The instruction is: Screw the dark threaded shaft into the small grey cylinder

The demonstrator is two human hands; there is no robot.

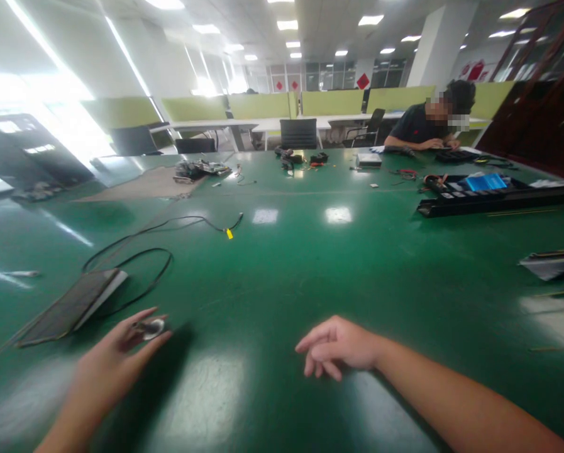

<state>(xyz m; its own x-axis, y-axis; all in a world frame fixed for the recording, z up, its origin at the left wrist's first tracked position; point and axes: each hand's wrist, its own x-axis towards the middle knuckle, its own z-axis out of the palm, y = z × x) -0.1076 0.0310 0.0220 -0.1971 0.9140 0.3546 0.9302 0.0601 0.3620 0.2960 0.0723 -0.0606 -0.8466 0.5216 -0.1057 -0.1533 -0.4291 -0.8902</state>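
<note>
Between the fingers and thumb of my left hand [121, 355] is a small round metallic object [154, 329] with a pale, ring-like face; blur hides its exact kind. That hand is raised over the green tabletop [282, 277] at the lower left, its shadow falling beside it. My right hand [336, 349] hovers above the table right of centre, its fingers loosely bent and apart, holding nothing. Beyond my left hand lies a flat dark rectangular panel [74, 305] with a light edge. A black cable [163, 223] with a yellow tag [229, 233] curls behind it.
Electronic parts [199, 168] rest on a tan sheet [144, 184] at the far left. A black tray [493, 195] holding a blue packet [486, 182] stands at right, near a metal piece [552, 264]. Across the table, a person [418, 129] in dark clothing works with their hands.
</note>
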